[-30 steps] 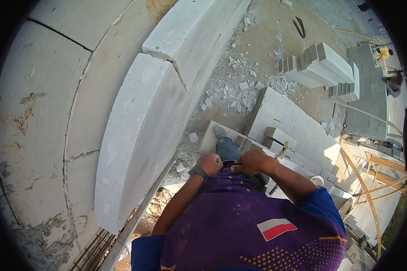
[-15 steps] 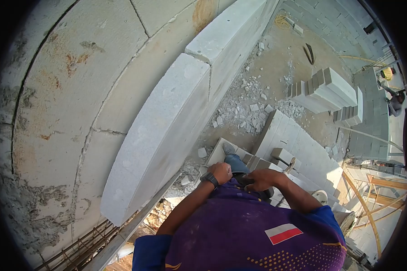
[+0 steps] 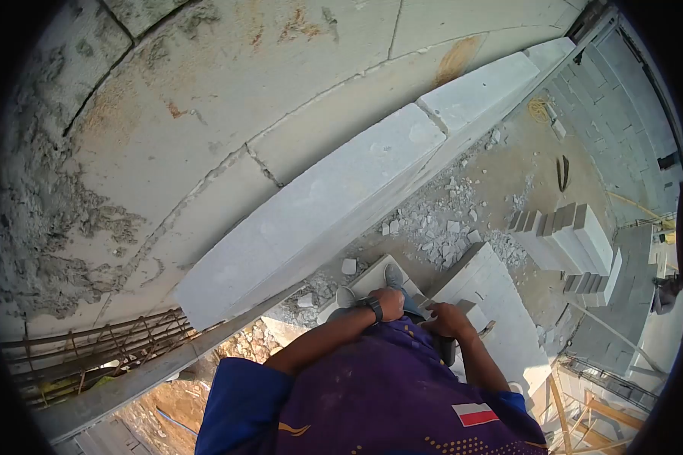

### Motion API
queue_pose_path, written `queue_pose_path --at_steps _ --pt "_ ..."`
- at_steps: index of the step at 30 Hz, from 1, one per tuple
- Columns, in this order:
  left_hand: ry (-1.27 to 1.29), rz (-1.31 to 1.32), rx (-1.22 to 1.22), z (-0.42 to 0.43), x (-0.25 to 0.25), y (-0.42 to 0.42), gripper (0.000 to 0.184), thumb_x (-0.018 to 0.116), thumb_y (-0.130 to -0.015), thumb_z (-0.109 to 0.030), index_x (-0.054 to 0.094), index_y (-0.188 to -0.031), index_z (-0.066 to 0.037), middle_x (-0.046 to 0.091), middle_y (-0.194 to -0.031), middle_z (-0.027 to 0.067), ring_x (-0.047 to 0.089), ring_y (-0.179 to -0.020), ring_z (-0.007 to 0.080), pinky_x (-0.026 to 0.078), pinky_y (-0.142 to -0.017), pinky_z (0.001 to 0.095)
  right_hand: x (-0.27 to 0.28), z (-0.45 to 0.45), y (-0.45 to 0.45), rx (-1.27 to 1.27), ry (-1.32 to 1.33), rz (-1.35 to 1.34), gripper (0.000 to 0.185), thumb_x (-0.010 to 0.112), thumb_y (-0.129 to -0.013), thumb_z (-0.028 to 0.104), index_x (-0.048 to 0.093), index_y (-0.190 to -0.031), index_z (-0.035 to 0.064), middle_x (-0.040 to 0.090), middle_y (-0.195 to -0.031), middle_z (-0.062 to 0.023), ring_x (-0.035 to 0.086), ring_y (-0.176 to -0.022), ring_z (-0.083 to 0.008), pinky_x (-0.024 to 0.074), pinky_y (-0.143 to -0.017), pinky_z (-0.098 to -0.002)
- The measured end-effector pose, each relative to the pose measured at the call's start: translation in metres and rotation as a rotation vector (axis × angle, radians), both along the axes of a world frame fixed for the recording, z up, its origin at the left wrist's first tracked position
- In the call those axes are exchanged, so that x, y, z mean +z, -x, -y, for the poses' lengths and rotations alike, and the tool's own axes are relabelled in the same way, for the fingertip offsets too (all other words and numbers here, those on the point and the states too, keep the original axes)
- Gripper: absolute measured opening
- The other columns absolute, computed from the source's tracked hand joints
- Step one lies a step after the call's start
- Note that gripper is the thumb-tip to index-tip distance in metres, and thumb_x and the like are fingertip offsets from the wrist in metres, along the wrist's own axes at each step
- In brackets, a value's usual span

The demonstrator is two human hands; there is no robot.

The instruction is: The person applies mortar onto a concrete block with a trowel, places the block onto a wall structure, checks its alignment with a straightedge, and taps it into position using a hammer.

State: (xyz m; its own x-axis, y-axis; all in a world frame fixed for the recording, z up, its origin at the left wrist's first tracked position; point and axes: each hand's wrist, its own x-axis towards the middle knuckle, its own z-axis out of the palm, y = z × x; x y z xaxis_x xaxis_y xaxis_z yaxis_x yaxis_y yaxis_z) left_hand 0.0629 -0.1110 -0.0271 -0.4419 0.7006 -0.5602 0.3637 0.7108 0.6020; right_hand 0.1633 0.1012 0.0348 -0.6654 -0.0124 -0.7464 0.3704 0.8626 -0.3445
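Observation:
My left hand (image 3: pixel 389 303), with a dark watch (image 3: pixel 373 308) at its wrist, is closed in front of my waist. It is near the hem of my purple shirt (image 3: pixel 372 379); anything in its fingers is hidden. A short way to the right, my right hand (image 3: pixel 449 321) has curled fingers beside my waist, close to a dark item (image 3: pixel 448 350) hanging there. What it grips, if anything, cannot be made out. Just past that hand shows the curved end of a tool (image 3: pixel 487 329), only partly visible.
A pale block wall (image 3: pixel 319 197) runs diagonally on my left, above exposed rebar (image 3: pixel 99 353). Rubble (image 3: pixel 448 227) covers the floor ahead. Stacked blocks (image 3: pixel 573 239) and a large pale slab (image 3: pixel 493 296) lie to the right. Another person (image 3: pixel 666 294) is at the far right.
The view has turned, so the wall lies flatter across it. My hands, close together before, are now further apart. A second shoe has come into view below.

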Motion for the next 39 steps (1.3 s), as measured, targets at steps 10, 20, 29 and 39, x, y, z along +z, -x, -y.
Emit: queue_pose_path --at_steps 10,20,29,39 --pt "-0.129 -0.081 0.138 0.016 0.013 -0.008 0.026 0.070 -0.079 -0.016 0.077 -0.100 -0.003 0.075 -0.105 0.0231 0.073 -0.101 0.0425 0.057 -0.088 0.0523 -0.047 -0.004 0.018 0.390 0.343 -0.320 0.035 0.082 -0.086 0.027 0.077 -0.108 0.0004 0.076 -0.085 -0.0175 0.076 -0.077 -0.0260 0.0569 -0.071 -0.0375" --pt "-0.103 -0.033 0.080 0.020 -0.010 -0.010 0.020 0.062 -0.087 -0.023 0.079 -0.089 -0.012 0.076 -0.089 0.0171 0.074 -0.088 0.0389 0.057 -0.079 0.0513 0.000 0.025 0.019 0.091 0.095 0.029 0.054 0.075 -0.087 0.051 0.075 -0.114 0.0039 0.076 -0.104 -0.0234 0.074 -0.099 -0.0397 0.0568 -0.090 -0.0454" --pt "-0.201 0.132 -0.029 0.010 -0.018 -0.006 0.022 0.071 -0.084 -0.028 0.079 -0.087 -0.008 0.077 -0.088 0.0146 0.075 -0.084 0.0328 0.058 -0.078 0.0436 0.024 0.064 0.020 0.068 -0.147 0.212 0.076 0.062 -0.084 0.069 0.079 -0.105 -0.0012 0.076 -0.107 -0.0235 0.074 -0.104 -0.0395 0.0561 -0.093 -0.0487" --pt "-0.281 0.108 -0.080 0.001 -0.013 -0.001 0.019 0.071 -0.085 -0.028 0.078 -0.085 -0.011 0.077 -0.087 0.0153 0.074 -0.084 0.0364 0.058 -0.078 0.0465 0.006 0.059 -0.011 -0.063 -0.108 0.120 0.052 0.068 -0.089 0.051 0.078 -0.106 0.0029 0.076 -0.113 -0.0219 0.072 -0.110 -0.0383 0.0558 -0.096 -0.0480"
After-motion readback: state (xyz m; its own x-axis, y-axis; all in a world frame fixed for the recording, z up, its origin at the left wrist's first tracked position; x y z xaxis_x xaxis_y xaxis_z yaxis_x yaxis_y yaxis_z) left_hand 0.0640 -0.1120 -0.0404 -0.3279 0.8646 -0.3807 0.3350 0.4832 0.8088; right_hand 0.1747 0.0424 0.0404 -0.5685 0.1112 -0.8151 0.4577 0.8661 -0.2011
